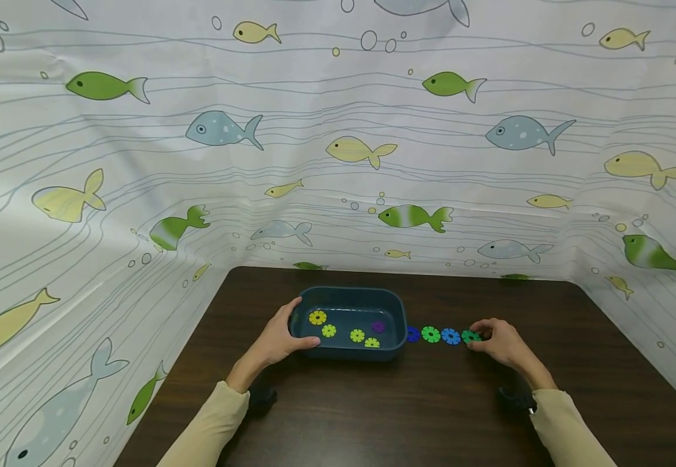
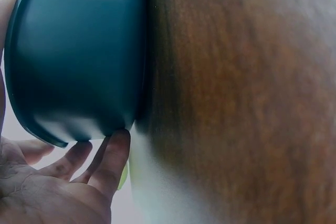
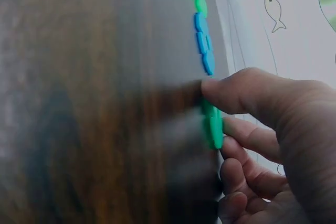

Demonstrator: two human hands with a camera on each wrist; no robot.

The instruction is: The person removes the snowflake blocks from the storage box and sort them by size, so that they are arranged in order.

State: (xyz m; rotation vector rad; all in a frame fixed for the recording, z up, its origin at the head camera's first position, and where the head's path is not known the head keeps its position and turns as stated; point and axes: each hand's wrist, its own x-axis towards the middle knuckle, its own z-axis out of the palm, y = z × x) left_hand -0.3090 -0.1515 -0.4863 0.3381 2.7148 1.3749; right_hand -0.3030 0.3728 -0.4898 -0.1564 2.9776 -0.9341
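Your left hand (image 1: 279, 334) grips the blue basin (image 1: 352, 354) by its left end, 5 flower-shaped discs (image 1: 313, 317) inside. Your right hand (image 1: 503, 340) pinches the green disc (image 1: 468, 336), rightmost in a row (image 1: 446, 336) of 4 right of the basin.

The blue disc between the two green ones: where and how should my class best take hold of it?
Probably from above, pinching the notched near and far edges of the blue disc: it lies flat on the table, with the left green disc and right green disc close on either side.
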